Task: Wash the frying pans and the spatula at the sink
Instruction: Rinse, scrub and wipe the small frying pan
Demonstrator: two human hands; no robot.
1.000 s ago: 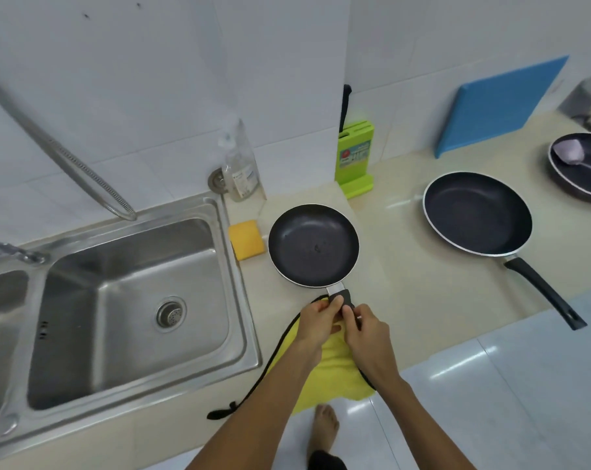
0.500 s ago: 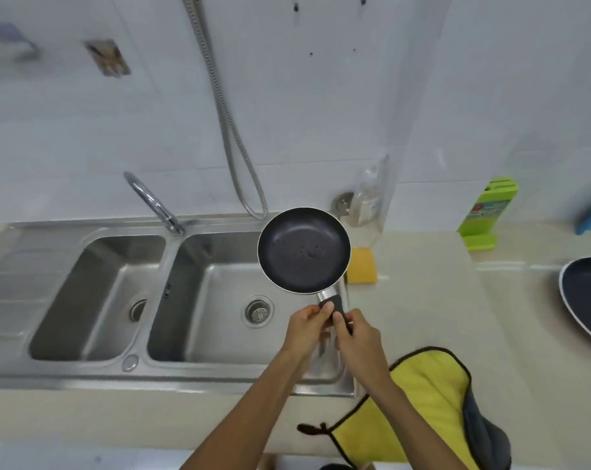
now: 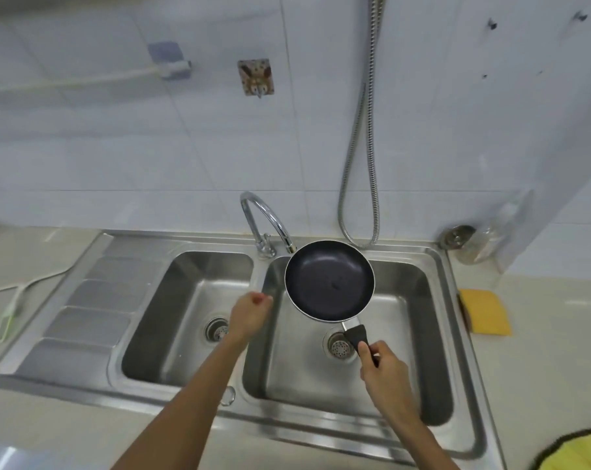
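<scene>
"Black, small, round non-stick frying pan [image 3: 329, 279]: where is it?"

"Held above the right basin of the stainless steel double sink [image 3: 185, 245], its far rim just beside the spout of the curved chrome tap [image 3: 263, 218]. The right hand [image 3: 383, 366] is clamped round the pan's black handle."

"And the left hand [image 3: 250, 315]?"

"Over the divider between the two basins, near the pan's left rim but apart from it. Its fingers are curled in and hold nothing. It is blurred, so I won't say more."

"Has any washing been done?"

"I'd judge not. No stream shows at the spout and no suds show on the pan, and a dark speck sits on its inside. The yellow rectangular sponge [image 3: 485, 312] lies untouched on the counter, right of the sink."

"So what's left?"

"Nearly everything, by my reckoning. This pan needs wetting, scrubbing and rinsing. Then come the other pans and the spatula, none of which is in view."
</scene>
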